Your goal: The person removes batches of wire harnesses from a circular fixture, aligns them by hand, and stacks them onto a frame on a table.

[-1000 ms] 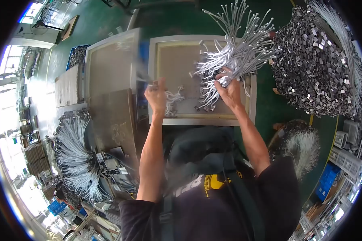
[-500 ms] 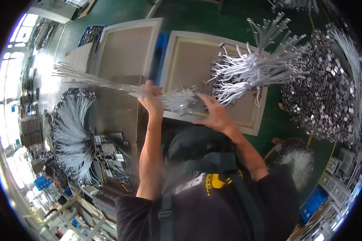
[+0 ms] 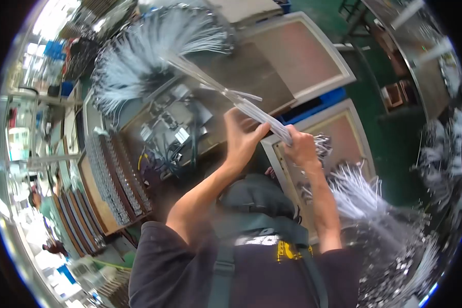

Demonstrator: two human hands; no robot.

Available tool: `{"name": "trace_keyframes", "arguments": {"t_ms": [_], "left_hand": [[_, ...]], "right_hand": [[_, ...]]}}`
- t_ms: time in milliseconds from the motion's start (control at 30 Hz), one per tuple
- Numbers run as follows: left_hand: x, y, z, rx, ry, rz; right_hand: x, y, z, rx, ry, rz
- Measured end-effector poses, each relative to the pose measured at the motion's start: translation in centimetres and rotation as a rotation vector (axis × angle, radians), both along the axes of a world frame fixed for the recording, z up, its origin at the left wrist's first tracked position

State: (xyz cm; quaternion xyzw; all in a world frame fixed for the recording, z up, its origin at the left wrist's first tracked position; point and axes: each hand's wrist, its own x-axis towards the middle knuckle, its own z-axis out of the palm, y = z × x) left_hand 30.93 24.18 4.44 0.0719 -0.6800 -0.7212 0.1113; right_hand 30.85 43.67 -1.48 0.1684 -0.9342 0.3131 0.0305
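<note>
My right hand is closed around one end of a bundle of white cables, above the near edge of a framed tray. My left hand has its fingers spread beside the bundle, with the thumb by the cables; whether it bears on them is unclear. The bundle runs up and left toward a large fan of white cables. Another pile of white cables lies on the tray, right of my right forearm.
A second framed tray stands at the top, with a blue bin between the two. Metal parts and dark cables lie on the left. Racked strips sit further left. A person is at the far left edge.
The view has turned left. My left hand has let its grip on the bundle open, and my right hand has closed on the bundle's end. The bundle now points toward the large cable fan.
</note>
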Motion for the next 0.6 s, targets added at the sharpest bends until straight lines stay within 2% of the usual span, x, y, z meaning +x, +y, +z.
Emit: {"name": "trace_keyframes", "arguments": {"t_ms": [67, 133, 200, 267, 333, 400, 433, 467, 533, 600], "left_hand": [[-0.4, -6.1, -1.4, -0.679, 0.257, 0.123], [-2.5, -11.4, -0.8, -1.108, 0.46, 0.147], [-5.2, -16.3, 0.2, -1.382, 0.413, 0.145], [-8.4, -22.0, 0.0, -1.54, 0.336, 0.138], [-10.7, -28.3, -3.8, -1.426, 0.164, 0.18], [-13.1, -30.7, -5.0, -1.191, 0.287, 0.426], [-14.1, -31.2, -4.9, -0.999, 0.132, 0.459], [-15.1, -31.2, -5.0, -0.654, 0.064, 0.473], [-17.7, -31.0, -5.1, -0.105, 0.074, 0.516], [-19.1, -34.2, -4.8, -0.185, -0.004, 0.517]], "right_hand": [[-3.3, -0.8, 1.5, 0.11, -0.004, 0.074], [-6.6, -2.2, 3.0, 0.265, 0.003, 0.204], [-10.1, -4.4, 5.0, 0.367, 0.03, 0.277], [-13.5, -7.1, 7.1, 0.47, 0.045, 0.376], [-16.7, -10.4, 9.3, 0.473, 0.096, 0.422], [-19.8, -14.2, 10.9, 0.295, 0.238, 0.459], [-21.7, -16.3, 11.5, 0.171, 0.227, 0.429], [-23.3, -18.3, 11.6, 0.101, 0.215, 0.407], [-26.1, -22.3, 10.6, -0.04, 0.078, 0.421], [-29.9, -25.3, 10.3, 0.066, 0.161, 0.476]]}}
